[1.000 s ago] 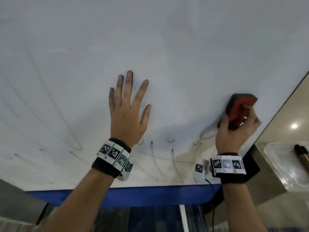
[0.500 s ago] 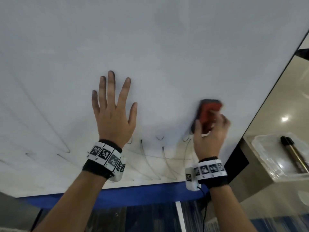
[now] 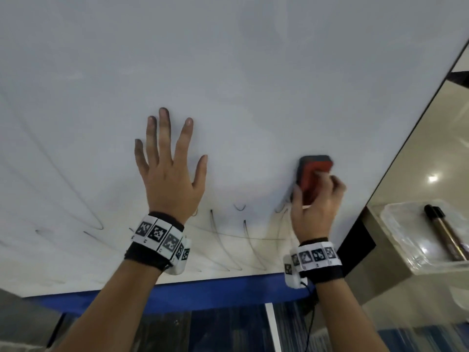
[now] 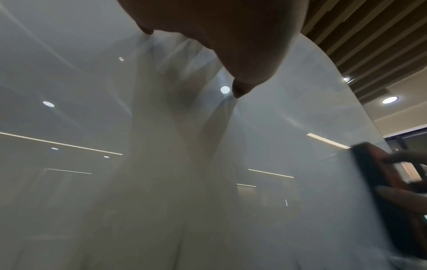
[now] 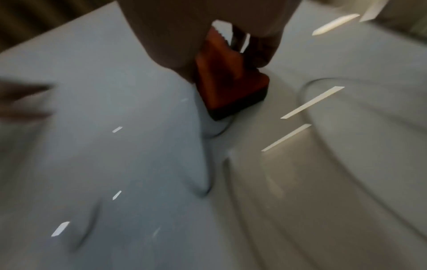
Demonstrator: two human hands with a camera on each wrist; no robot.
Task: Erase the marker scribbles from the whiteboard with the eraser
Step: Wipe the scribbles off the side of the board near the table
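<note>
A large whiteboard (image 3: 228,72) fills the head view, with thin black marker scribbles (image 3: 243,232) looping along its lower part. My right hand (image 3: 317,199) grips a red eraser with a dark felt pad (image 3: 313,171) and holds it flat against the board just above the right-hand scribbles. My left hand (image 3: 168,171) lies flat on the board with its fingers spread, and its fingertips are smudged dark. The right wrist view is blurred but shows the eraser (image 5: 231,82) on the board. At the right edge of the left wrist view the eraser (image 4: 381,173) appears again.
A blue ledge (image 3: 203,293) runs under the board's bottom edge. Right of the board's dark edge stands a clear plastic tray (image 3: 406,237) with a dark marker (image 3: 446,232) in it. More faint curved strokes (image 3: 76,199) cross the board's left side.
My right hand has slid the eraser leftward and down across the board, closer to the scribbles. The left hand stays flat on the board. The view has shifted right.
</note>
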